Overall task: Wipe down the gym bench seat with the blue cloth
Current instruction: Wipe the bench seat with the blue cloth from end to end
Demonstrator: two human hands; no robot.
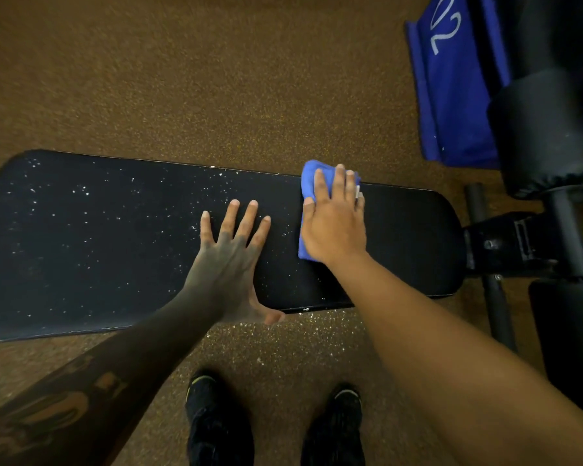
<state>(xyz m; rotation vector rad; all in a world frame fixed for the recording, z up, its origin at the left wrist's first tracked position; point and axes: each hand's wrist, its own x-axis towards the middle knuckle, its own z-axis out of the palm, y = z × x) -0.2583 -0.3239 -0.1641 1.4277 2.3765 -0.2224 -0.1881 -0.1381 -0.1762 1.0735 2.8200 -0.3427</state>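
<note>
The black gym bench seat (81, 237) runs across the view from left to right, speckled with white specks on its left and middle parts. My right hand (334, 220) lies flat on a folded blue cloth (308, 178) and presses it against the seat near the far edge, right of the middle. Most of the cloth is hidden under the palm. My left hand (233, 250) rests flat on the seat just left of the cloth, fingers spread, with nothing in it. The seat right of the cloth looks free of specks.
Brown speckled floor (182, 79) surrounds the bench. The black bench frame and padded rollers (546, 136) stand at the right, with a blue mat (451, 95) behind them. My two black shoes (219, 425) stand in front of the bench, with white specks on the floor there.
</note>
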